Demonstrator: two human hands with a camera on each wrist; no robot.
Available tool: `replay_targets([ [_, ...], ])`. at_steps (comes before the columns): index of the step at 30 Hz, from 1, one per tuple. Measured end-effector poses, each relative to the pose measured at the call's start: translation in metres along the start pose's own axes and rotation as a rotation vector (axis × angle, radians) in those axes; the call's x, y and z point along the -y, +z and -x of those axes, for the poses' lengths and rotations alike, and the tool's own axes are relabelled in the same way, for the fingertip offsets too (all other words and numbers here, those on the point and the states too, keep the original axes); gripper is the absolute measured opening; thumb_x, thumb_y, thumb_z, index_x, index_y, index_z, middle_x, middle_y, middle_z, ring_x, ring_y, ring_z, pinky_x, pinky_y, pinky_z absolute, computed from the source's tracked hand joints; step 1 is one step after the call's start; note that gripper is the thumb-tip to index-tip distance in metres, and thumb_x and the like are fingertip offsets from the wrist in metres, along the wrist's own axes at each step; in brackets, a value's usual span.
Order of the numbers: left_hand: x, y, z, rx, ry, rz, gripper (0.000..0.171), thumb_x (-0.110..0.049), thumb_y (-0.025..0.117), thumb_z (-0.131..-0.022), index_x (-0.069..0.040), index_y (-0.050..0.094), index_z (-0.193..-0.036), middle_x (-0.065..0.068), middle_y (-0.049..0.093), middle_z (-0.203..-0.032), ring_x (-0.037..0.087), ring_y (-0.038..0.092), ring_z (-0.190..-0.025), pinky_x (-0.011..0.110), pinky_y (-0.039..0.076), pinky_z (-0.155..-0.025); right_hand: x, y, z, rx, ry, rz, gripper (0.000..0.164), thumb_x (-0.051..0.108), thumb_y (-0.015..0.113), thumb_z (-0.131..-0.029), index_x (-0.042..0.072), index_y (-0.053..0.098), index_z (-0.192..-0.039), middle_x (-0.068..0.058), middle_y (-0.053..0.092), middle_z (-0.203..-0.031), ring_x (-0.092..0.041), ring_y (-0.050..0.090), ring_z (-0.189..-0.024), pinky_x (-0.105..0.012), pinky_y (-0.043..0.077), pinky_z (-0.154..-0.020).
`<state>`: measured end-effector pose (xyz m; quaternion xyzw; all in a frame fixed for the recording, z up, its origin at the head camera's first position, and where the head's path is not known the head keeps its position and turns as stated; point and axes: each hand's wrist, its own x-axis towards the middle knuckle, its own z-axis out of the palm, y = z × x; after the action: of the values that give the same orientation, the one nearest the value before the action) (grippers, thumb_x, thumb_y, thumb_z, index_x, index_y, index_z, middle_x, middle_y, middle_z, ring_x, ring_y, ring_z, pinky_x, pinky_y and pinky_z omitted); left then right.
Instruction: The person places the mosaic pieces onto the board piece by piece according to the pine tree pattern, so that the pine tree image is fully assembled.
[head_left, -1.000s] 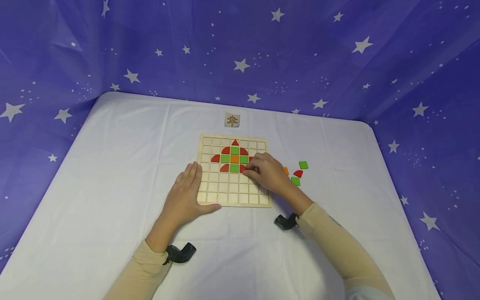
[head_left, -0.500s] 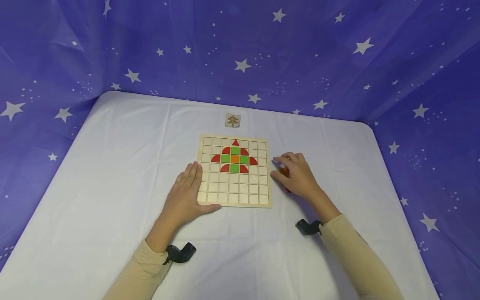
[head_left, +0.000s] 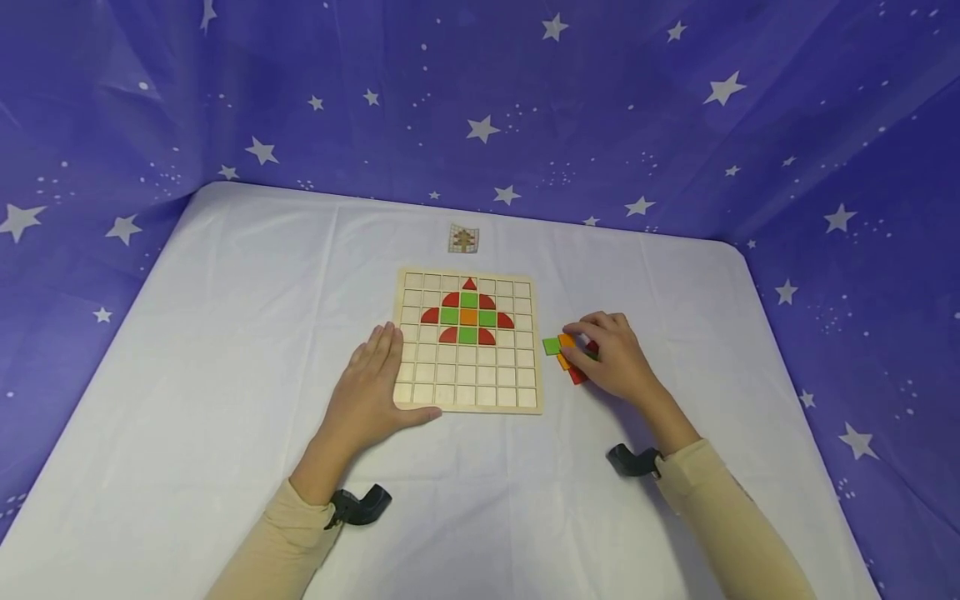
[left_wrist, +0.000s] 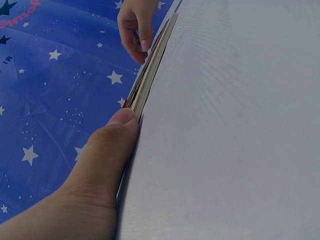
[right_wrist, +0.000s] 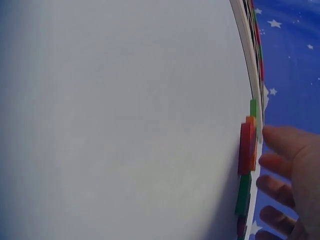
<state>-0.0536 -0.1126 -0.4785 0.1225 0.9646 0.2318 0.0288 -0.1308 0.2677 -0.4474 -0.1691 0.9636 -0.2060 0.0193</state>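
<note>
A wooden grid board (head_left: 467, 410) lies on the white table. On it, red, green and orange tiles form a stepped shape with a red triangle (head_left: 469, 284) on top. My left hand (head_left: 367, 392) lies along the board's left side, fingers straight, thumb at the near edge; the left wrist view shows that thumb (left_wrist: 107, 150) against the board's side. Right of the board, my right hand (head_left: 611, 354) hovers over loose tiles, thumb and index finger apart on either side of an orange tile (head_left: 567, 341). A green tile (head_left: 551, 346) and a red tile (head_left: 577, 376) lie beside it.
A small picture card (head_left: 463, 238) with a tree-like pattern lies beyond the board. The white tablecloth (head_left: 225, 333) reaches out to both sides. A purple star-patterned cloth (head_left: 420, 100) rises behind the table. More loose tiles are partly hidden under the right hand.
My right hand has left the red quarter-round tile on the board's right part and moved right to the loose tiles, its fingers now around an orange one. The left hand has stayed put.
</note>
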Motion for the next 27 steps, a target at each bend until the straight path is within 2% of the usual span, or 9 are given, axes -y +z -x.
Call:
replay_targets([
  [6, 0.001, 0.001, 0.0, 0.0, 0.0, -0.004, 0.134, -0.08, 0.068, -0.067, 0.0, 0.012, -0.158, 0.016, 0.01, -0.167, 0.031, 0.007, -0.156, 0.049, 0.014, -0.127, 0.011, 0.008, -0.005, 0.011, -0.068, -0.01, 0.035, 0.041, 0.076, -0.086, 0.02, 0.074, -0.113, 0.0, 0.063, -0.116, -0.024, 0.046, -0.113, -0.046, 0.041, -0.094],
  [12, 0.001, 0.0, 0.0, 0.0, 0.001, -0.003, 0.133, -0.08, 0.068, -0.068, 0.0, 0.012, -0.158, 0.015, 0.009, -0.167, 0.03, 0.007, -0.156, 0.048, 0.014, -0.127, 0.018, 0.01, -0.007, 0.019, -0.111, -0.023, 0.027, 0.034, 0.078, -0.086, 0.019, 0.075, -0.108, -0.002, 0.064, -0.113, -0.026, 0.047, -0.112, -0.048, 0.039, -0.096],
  [18, 0.001, 0.0, 0.0, -0.002, 0.004, -0.008, 0.134, -0.081, 0.067, -0.068, 0.0, 0.012, -0.158, 0.015, 0.009, -0.167, 0.03, 0.007, -0.156, 0.048, 0.015, -0.127, 0.015, 0.007, -0.008, 0.059, -0.121, -0.032, 0.029, 0.025, 0.072, -0.092, 0.019, 0.072, -0.12, -0.003, 0.065, -0.122, -0.026, 0.048, -0.118, -0.05, 0.04, -0.1],
  [27, 0.0, -0.001, 0.0, -0.006, 0.009, -0.009, 0.134, -0.081, 0.068, -0.067, 0.001, 0.013, -0.158, 0.016, 0.011, -0.167, 0.031, 0.008, -0.156, 0.049, 0.015, -0.126, 0.01, 0.006, -0.008, 0.091, -0.047, -0.06, 0.042, 0.026, 0.07, -0.093, 0.016, 0.062, -0.133, -0.005, 0.061, -0.128, -0.028, 0.047, -0.124, -0.05, 0.043, -0.105],
])
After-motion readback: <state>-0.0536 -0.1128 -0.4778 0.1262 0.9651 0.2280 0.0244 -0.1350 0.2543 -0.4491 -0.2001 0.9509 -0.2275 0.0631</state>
